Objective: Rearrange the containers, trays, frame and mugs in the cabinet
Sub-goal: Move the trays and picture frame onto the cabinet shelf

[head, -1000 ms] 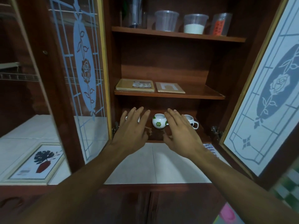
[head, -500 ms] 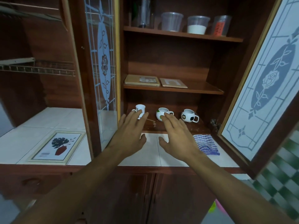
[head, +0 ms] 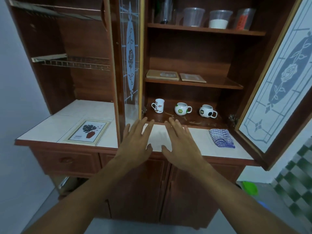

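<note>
Three mugs stand on the cabinet's bottom shelf: a tall white mug (head: 158,105), a round green-and-white mug (head: 182,108) and a round black-and-white mug (head: 207,111). Two flat trays (head: 162,75) (head: 192,77) lie on the middle shelf. Several clear containers (head: 193,17) (head: 219,19) (head: 244,19) line the top shelf. A picture frame (head: 88,132) lies flat on the tiled counter at the left. My left hand (head: 135,144) and my right hand (head: 181,143) hover side by side over the counter in front of the mugs, fingers straight, holding nothing.
Both glass cabinet doors (head: 130,58) (head: 280,78) stand open to either side. A striped blue cloth (head: 221,137) lies on the counter (head: 199,146) at the right. A wire rack (head: 74,62) hangs in the left bay. Green objects (head: 249,190) sit on the floor at the right.
Both hands have drawn back from the bottom shelf towards me and now hover over the counter. The view has pulled back, showing more of the cabinet and the floor.
</note>
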Available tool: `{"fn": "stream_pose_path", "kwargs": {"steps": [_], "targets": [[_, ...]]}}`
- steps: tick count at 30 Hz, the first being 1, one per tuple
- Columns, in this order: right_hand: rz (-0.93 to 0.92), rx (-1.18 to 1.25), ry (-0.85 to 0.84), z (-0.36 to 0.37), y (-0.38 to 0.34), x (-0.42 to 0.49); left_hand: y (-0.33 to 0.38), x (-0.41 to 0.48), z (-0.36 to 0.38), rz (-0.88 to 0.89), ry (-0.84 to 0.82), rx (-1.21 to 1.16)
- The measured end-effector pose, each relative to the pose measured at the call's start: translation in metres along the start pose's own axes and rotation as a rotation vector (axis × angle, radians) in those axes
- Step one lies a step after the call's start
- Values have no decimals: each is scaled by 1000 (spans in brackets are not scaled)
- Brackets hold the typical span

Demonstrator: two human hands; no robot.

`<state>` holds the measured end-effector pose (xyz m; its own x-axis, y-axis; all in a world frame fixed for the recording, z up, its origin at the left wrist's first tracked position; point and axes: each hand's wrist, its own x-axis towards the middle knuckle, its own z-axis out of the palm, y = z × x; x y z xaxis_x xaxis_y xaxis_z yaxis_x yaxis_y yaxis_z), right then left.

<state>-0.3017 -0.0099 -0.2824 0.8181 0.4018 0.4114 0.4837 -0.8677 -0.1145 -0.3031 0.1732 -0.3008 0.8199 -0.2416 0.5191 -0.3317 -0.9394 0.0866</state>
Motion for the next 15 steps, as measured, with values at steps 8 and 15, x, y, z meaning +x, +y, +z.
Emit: {"fn": "stream_pose_path", "kwargs": {"steps": [8, 15], "targets": [[-33, 38, -15, 13, -69, -10, -42, -54, -35, -14, 32, -4], [-28, 99, -42, 30, -146, -10, -114, -108, -65, -48, 23, 74]]}}
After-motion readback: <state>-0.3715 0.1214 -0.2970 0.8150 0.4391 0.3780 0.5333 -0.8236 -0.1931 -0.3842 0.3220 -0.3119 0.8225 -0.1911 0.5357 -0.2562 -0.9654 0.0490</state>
